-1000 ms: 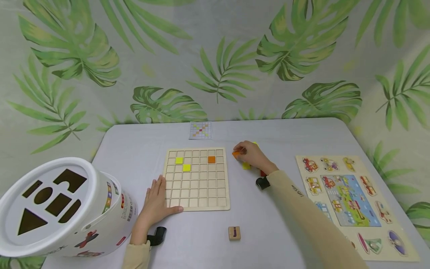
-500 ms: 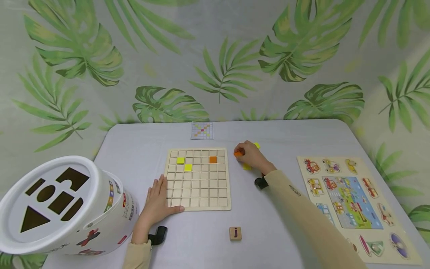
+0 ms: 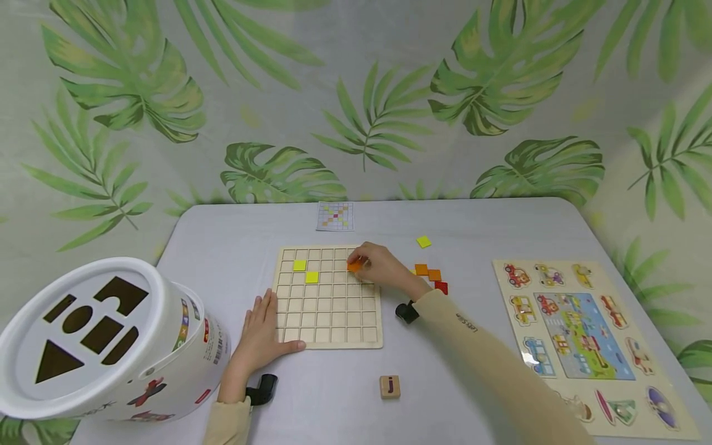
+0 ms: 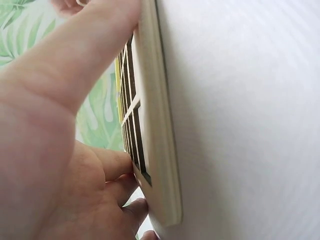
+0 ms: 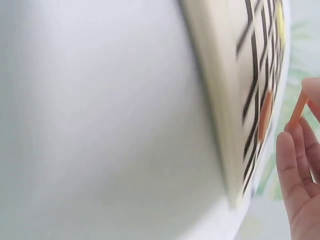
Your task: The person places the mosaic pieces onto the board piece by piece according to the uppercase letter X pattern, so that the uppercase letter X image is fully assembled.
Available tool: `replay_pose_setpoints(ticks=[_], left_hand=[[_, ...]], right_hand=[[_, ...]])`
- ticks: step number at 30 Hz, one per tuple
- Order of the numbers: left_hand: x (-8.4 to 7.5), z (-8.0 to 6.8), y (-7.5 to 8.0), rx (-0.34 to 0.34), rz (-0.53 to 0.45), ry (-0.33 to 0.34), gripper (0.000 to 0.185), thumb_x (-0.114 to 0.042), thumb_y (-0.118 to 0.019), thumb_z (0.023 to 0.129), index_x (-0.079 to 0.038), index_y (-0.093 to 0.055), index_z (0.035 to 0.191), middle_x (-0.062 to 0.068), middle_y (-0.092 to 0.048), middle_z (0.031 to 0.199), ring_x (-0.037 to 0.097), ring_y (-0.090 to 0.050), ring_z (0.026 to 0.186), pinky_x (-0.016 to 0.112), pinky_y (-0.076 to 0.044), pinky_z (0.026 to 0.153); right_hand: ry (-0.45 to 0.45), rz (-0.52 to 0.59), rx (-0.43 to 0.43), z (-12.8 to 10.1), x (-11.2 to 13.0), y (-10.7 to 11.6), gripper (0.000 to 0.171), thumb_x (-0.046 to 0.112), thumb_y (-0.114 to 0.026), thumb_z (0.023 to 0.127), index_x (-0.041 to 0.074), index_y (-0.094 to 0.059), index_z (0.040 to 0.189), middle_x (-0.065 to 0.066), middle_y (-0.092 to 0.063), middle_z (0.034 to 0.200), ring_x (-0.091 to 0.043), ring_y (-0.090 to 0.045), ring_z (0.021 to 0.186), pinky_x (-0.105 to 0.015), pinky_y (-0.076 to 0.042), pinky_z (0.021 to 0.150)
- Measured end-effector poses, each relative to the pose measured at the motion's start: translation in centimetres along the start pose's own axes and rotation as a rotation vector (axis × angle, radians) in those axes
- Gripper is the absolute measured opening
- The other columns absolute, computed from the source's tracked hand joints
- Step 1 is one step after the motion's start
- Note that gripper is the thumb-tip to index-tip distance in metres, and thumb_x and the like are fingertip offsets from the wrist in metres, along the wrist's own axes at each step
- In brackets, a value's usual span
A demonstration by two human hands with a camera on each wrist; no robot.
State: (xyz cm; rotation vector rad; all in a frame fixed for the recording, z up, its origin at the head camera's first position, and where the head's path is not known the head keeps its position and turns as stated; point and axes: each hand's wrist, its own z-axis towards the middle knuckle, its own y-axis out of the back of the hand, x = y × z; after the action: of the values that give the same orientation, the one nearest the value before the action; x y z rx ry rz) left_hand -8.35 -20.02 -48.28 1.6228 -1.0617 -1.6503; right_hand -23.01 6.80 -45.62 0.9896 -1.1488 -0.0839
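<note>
Now pinching a thin square orange tile point(image 3: 353, 266) in the right hand point(image 3: 377, 267) over the upper right cells of the pale wooden grid board point(image 3: 326, 337), bracing its left edge with the flat, relaxed left hand point(image 3: 260, 337).

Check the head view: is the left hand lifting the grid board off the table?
No: the left hand lies flat against the near-left corner of the grid board, which rests flat on the table.
</note>
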Motion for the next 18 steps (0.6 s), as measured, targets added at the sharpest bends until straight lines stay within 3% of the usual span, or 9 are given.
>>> replay_pose_setpoints(ticks=[8,18], left_hand=[[0.0,0.0,0.1,0.002,0.002,-0.002,0.121,-0.054,-0.075,0.06,0.011,-0.011,0.139,0.026,-0.006,0.146,0.043,0.0,0.132,0.057,-0.003,0.102],[0.0,0.0,0.1,0.003,0.003,-0.002,0.121,-0.054,-0.075,0.06,0.011,-0.011,0.139,0.025,-0.006,0.146,0.043,0.0,0.132,0.056,-0.003,0.103]], right_hand=[[0.079,-0.105,0.075,1.1,1.8,-2.2,0.021,-0.001,-0.063,0.076,0.009,-0.064,0.095,0.001,-0.058,0.09,-0.011,-0.05,0.081,-0.023,-0.044,0.073],[0.064,-0.242,0.095,1.5,2.6,-2.6,0.025,-0.005,-0.06,0.074,0.011,-0.066,0.092,0.002,-0.059,0.091,-0.011,-0.049,0.08,-0.024,-0.041,0.076]])
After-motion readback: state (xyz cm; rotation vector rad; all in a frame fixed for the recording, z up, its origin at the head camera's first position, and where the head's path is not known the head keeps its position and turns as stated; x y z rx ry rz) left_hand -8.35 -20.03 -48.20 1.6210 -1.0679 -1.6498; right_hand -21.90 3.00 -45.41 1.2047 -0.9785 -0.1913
